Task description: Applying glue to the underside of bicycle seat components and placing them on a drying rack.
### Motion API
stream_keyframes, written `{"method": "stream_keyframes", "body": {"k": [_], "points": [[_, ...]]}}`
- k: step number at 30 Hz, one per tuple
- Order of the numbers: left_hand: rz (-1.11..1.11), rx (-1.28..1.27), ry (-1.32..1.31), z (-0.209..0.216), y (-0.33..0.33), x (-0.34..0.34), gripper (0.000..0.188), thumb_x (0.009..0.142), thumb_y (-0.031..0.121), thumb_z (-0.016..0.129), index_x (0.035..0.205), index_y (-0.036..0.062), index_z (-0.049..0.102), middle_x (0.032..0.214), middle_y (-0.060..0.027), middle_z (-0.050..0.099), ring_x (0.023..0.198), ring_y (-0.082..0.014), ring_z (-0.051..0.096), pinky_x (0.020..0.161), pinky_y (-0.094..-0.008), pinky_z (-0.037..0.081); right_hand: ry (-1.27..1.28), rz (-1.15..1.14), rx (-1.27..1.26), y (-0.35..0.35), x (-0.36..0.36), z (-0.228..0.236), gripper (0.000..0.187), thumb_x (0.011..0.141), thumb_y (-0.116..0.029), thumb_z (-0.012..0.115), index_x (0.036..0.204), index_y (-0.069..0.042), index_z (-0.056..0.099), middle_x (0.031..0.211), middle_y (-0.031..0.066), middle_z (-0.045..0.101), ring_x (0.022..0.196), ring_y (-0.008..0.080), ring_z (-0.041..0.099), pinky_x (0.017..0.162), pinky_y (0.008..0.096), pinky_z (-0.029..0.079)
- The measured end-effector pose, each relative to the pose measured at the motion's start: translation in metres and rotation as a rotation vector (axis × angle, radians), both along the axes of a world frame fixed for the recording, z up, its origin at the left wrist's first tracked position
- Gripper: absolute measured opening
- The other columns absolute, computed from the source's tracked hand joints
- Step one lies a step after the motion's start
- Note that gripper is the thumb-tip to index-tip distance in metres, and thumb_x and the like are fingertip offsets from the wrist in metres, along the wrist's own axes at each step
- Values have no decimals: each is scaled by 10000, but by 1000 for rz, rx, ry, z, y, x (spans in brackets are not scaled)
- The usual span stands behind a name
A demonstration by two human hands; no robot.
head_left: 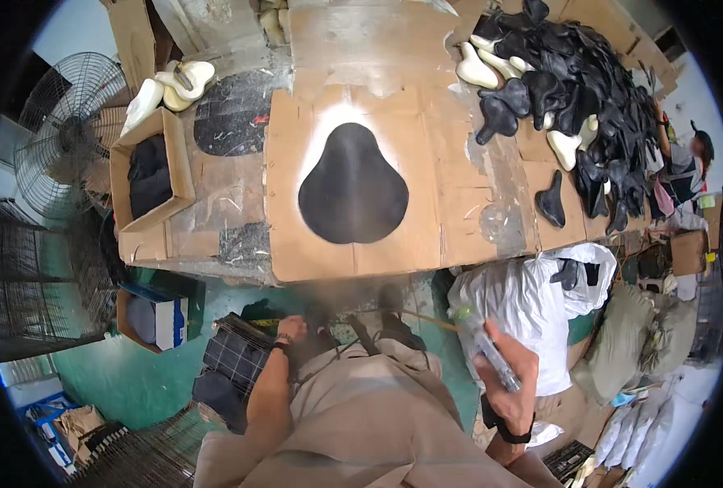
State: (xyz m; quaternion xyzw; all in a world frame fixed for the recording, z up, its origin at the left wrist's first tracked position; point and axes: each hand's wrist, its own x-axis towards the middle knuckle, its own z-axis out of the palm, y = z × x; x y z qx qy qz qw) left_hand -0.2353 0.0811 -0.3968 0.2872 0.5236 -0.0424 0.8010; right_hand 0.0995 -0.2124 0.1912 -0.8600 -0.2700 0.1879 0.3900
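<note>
On a cardboard sheet (418,163) on the workbench lies a flat black bike-saddle cover (353,187), narrow end away from me. A white patch borders its upper left side. Held low at the bench's front right, my right hand (508,370) is closed around a clear, tube-shaped tool with a green tip (491,346); its exact kind is unclear. My left hand (292,328) hangs low by my knee, beside a wire basket (239,350) of dark pieces. Its fingers are blurred and partly hidden, so their grip cannot be made out.
Black and cream saddles (573,89) are heaped at the bench's right. A carton (178,171) of black pieces stands at its left, near a large wire fan (70,130). White sacks (508,301) sit right of my legs. Another person (690,163) is at the far right.
</note>
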Motion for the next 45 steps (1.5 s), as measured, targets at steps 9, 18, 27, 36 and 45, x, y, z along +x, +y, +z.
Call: {"method": "stream_keyframes", "body": {"k": [9, 18, 27, 36, 45], "points": [[-77, 341, 155, 88, 20, 53, 228, 979, 180, 612, 1180, 94, 676, 910, -91, 727, 725, -198, 705, 596, -353, 570, 11, -80, -55, -23, -6, -4, 544, 711, 40, 732, 1252, 38, 668, 930, 235, 696, 796, 349, 688, 760, 351, 524], [-76, 1040, 5, 167, 76, 169, 254, 968, 213, 672, 1156, 49, 721, 825, -56, 713, 733, -147, 663, 631, -312, 541, 65, 60, 107, -10, -10, -32, 560, 707, 77, 733, 1260, 25, 661, 948, 228, 698, 814, 380, 683, 776, 352, 526], [-364, 1423, 430, 184, 103, 283, 371, 788, 157, 793, 1131, 65, 685, 1005, -148, 683, 949, -346, 670, 846, -443, 528, 142, -98, -46, -38, -3, -18, 530, 713, 40, 752, 1237, 25, 669, 853, 211, 668, 754, 363, 669, 716, 365, 512], [-344, 1415, 496, 198, 91, 310, 410, 741, 141, 832, 1121, 93, 685, 990, -130, 668, 920, -329, 661, 865, -438, 535, -6, -163, 0, -39, 19, -33, 499, 750, 5, 724, 1244, 42, 664, 902, 197, 703, 787, 285, 682, 760, 336, 517], [663, 176, -146, 125, 101, 294, 367, 962, 131, 648, 1290, 16, 528, 1116, -185, 621, 1069, -360, 632, 979, -538, 549, 112, 139, 135, -26, 45, -40, 538, 713, 47, 732, 1246, 34, 662, 891, 202, 688, 757, 346, 668, 728, 348, 514]]}}
